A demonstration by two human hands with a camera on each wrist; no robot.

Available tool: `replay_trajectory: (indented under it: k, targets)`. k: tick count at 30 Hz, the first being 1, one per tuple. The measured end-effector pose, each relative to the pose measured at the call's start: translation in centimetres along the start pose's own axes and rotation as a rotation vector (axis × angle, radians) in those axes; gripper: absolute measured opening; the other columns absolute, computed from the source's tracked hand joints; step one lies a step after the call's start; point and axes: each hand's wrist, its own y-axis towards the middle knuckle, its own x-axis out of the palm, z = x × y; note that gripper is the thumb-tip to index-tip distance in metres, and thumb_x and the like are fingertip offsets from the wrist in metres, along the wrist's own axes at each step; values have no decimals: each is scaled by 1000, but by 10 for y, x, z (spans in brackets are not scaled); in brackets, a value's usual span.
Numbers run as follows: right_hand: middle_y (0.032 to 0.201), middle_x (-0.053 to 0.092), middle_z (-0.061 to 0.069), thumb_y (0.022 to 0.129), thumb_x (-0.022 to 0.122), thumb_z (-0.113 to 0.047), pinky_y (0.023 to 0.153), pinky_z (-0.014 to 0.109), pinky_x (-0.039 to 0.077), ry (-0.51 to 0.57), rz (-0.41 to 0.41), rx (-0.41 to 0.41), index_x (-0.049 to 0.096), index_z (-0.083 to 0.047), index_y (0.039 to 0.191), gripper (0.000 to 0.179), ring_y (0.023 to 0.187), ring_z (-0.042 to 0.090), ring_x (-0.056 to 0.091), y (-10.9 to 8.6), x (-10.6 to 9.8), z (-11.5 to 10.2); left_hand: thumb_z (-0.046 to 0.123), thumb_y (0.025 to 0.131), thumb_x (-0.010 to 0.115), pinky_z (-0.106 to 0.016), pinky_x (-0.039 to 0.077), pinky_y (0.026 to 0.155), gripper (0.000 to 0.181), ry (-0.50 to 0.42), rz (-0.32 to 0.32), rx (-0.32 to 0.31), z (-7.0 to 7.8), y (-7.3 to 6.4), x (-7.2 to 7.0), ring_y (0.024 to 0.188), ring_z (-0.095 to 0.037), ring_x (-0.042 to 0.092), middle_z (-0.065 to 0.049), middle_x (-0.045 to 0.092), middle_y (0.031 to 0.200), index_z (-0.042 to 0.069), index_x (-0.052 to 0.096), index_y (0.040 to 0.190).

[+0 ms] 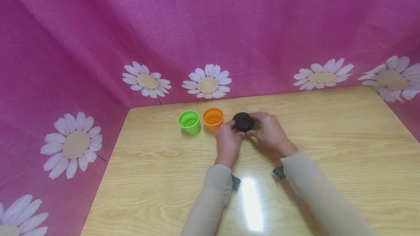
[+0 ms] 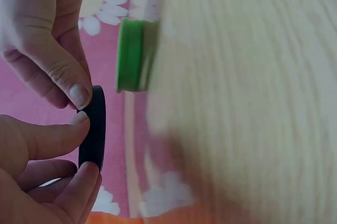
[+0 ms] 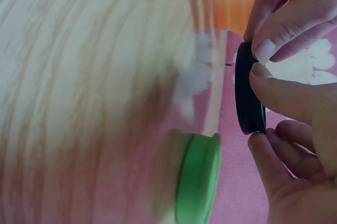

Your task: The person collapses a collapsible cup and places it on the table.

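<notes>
A collapsed black silicone cup [image 1: 243,122] is held above the table between both hands. My left hand [image 1: 228,142] pinches its left side, thumb on the near edge and fingers around the outer rim. On the opposite side, my right hand [image 1: 271,131] grips the rim between thumb and fingers. Both wrist views show the black cup [image 2: 93,129] as a flat, shallow ring, the two thumbs close together on it. Partly hidden behind the right hand, a flattened dark green cup [image 3: 199,179] lies on the table.
Left of the hands stand two expanded cups, an orange cup [image 1: 213,116] beside the left hand and a light green cup [image 1: 189,121] farther left. The wooden table [image 1: 147,177] meets a magenta flowered cloth [image 1: 229,28] at the back and sides.
</notes>
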Motion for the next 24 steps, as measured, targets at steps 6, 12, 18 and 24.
replay_trajectory:
  k: [6, 12, 18, 24]
  targets:
    - [118, 67, 27, 75, 84, 5, 102, 51, 49, -19, -11, -64, 64, 10, 122, 51, 108, 39, 66, 6, 7, 7, -1, 76, 85, -38, 56, 90, 41, 104, 15, -19, -4, 3, 5, 95, -26, 68, -15, 74, 99, -2, 73, 115]
    - [109, 71, 22, 76, 85, 2, 100, 52, 50, -51, -35, -60, 68, 8, 115, 43, 104, 36, 66, 10, 10, 10, 2, 77, 85, -41, 52, 101, 46, 104, -19, -109, -4, 6, 7, 112, -30, 65, -19, 70, 116, -2, 70, 121]
    - [113, 69, 23, 76, 85, -2, 102, 53, 46, -147, -63, -42, 67, 9, 117, 46, 108, 40, 60, 12, 13, 13, 5, 77, 86, -42, 51, 101, 45, 114, -41, -131, -10, 9, 10, 113, -31, 63, -18, 70, 116, -2, 71, 119]
    - [118, 67, 25, 79, 84, -5, 104, 55, 45, -166, -98, -10, 64, 10, 122, 50, 108, 40, 55, 10, 13, 11, 7, 79, 85, -41, 55, 94, 44, 62, -62, -99, -17, 8, 5, 105, -28, 66, -18, 71, 114, -2, 71, 119]
